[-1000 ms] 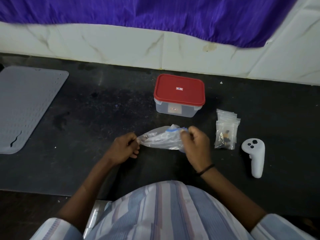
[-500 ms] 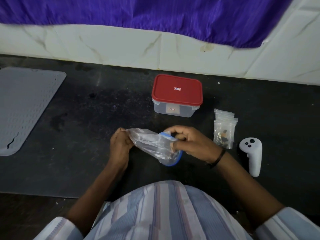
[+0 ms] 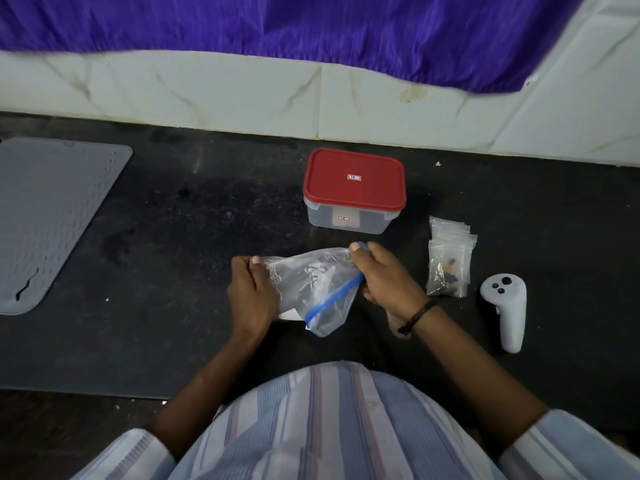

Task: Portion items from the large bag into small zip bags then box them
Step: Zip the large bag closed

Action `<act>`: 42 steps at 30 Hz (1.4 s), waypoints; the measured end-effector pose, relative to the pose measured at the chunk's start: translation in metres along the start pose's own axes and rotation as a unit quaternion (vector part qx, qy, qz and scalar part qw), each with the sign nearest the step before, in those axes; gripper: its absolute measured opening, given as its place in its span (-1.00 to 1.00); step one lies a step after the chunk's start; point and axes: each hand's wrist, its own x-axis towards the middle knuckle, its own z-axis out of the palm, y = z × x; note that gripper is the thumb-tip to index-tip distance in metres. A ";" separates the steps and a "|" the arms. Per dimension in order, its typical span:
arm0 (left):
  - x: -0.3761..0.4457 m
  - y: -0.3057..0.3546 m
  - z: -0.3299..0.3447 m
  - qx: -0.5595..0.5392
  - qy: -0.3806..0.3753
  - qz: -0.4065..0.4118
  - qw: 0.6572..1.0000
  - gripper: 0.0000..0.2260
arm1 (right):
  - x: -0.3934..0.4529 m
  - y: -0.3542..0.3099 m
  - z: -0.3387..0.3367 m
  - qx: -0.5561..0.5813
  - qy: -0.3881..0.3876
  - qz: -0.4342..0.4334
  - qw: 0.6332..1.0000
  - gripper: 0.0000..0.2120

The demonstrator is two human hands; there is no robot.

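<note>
Both hands hold a large clear bag [image 3: 311, 289] with a blue zip strip, just above the dark counter. My left hand [image 3: 251, 292] grips its left side. My right hand [image 3: 382, 275] pinches its top right corner at the zip end. The bag looks nearly empty and crumpled; a white scrap shows under its lower left. A clear box [image 3: 353, 194] with a red lid, closed, stands just behind the hands. A small pile of clear zip bags [image 3: 448, 261], some holding dark bits, lies to the right of my right hand.
A white handheld controller [image 3: 505, 310] lies at the far right of the counter. A grey ribbed mat [image 3: 45, 216] covers the left end. White tiled wall and a purple cloth [image 3: 311, 29] rise behind the counter.
The large bag has been turned and spread out between my hands; its blue zip now runs diagonally down. My right hand shifted up to the bag's top corner.
</note>
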 end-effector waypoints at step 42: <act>-0.007 -0.004 -0.007 0.050 0.022 -0.040 0.998 -0.92 | -0.026 0.037 0.027 -0.362 -0.064 -0.091 0.926 -0.91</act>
